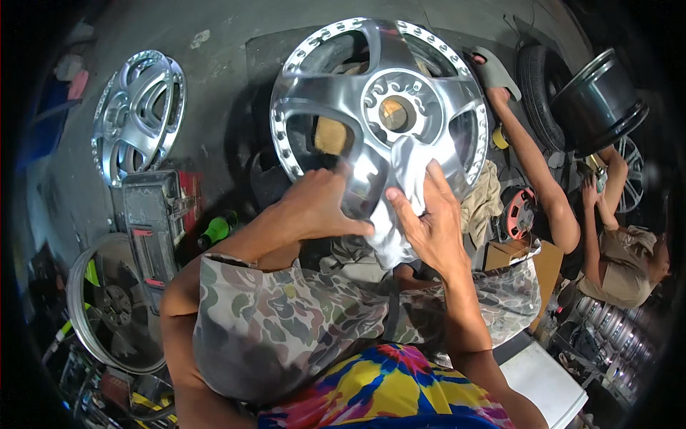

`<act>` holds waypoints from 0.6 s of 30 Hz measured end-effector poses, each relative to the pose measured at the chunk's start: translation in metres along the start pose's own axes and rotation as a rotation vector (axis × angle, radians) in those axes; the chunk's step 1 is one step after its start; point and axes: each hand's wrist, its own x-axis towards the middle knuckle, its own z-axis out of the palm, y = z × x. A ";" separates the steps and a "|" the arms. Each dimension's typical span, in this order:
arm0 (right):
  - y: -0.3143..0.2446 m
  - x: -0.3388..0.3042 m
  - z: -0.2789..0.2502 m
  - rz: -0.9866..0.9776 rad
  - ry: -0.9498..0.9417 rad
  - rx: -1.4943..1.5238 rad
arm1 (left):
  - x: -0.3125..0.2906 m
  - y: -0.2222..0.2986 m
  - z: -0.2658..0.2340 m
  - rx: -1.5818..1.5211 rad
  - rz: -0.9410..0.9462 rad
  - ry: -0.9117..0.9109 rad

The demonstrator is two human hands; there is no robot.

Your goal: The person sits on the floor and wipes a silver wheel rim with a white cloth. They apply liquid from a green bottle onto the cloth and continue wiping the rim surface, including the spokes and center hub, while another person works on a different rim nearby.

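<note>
A polished silver car wheel point(325, 93) with wide spokes stands in front of my knees, its face turned up towards me. With my left hand point(318, 204) I grip the near spoke at its lower left edge; the fingertips go out of sight behind it, and the thumb points right. In my right hand point(434, 222) is a white cloth point(411, 168), pressed against the same spoke just below the hub. The cloth's loose end hangs down between my two hands. Through the wheel's openings something yellowish-brown shows behind it.
Another silver wheel face point(136, 114) lies at the far left. Nearer are a black toolbox point(146, 222), a green bottle point(218, 229) and a bare rim point(78, 286). To the right are a tyre point(539, 100), a dark barrel point(600, 100), a cardboard box point(547, 272) and a co-worker point(622, 264).
</note>
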 end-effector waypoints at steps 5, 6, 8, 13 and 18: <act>0.006 0.021 0.021 -0.102 -0.074 -0.283 | 0.003 -0.003 0.003 -0.268 0.143 -0.100; 0.004 0.025 0.025 -0.077 -0.099 -0.324 | 0.004 -0.003 0.003 -0.249 0.127 -0.124; 0.002 0.039 0.031 -0.089 -0.128 -0.377 | 0.001 -0.007 0.002 -0.284 0.137 -0.105; 0.009 0.057 0.048 -0.100 -0.151 -0.470 | -0.018 -0.025 0.004 -0.467 0.219 0.210; 0.008 0.078 0.049 -0.115 -0.168 -0.453 | -0.036 -0.019 -0.016 -0.663 0.066 0.277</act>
